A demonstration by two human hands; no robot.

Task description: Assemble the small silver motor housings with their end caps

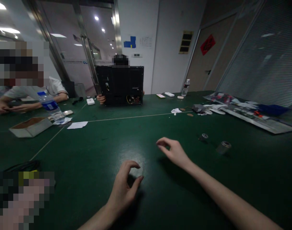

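Both of my hands hover over a dark green table [93, 153]. My left hand [125, 187] is near the front, its thumb and bent fingers forming a loose C with a gap and nothing in it. Further out, my right hand [174, 151] has its fingers loosely curled and apart, and nothing shows in it. Two small metal cylinders lie to its right: a short one [203, 137] and a larger one [223, 147]. Neither hand touches them.
Across the table a person holds up a black panel [120, 84]. Another person's arms rest at the far left, near a water bottle [48, 103], a shallow box [31, 126] and a paper sheet [77, 125]. Bags and parts [243, 110] clutter the right side. A black cable [23, 166] lies front left.
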